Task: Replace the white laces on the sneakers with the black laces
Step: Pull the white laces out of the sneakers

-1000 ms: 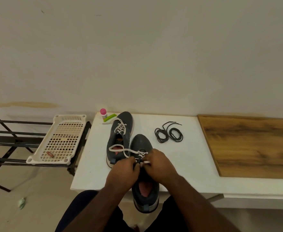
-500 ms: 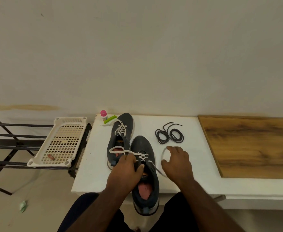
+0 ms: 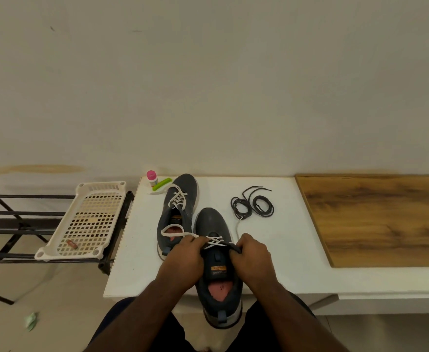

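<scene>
white table (image 3: 271, 262): both hands' grip clamped on near sneaker (image 3: 214, 224) (white lace (image 3: 214, 242) half-loosened): left hand (image 3: 183, 260), right hand (image 3: 252, 257).

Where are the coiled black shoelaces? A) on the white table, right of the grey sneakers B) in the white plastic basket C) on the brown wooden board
A: the coiled black shoelaces lie on the white table, right of the grey sneakers, short of the brown wooden board.
</scene>
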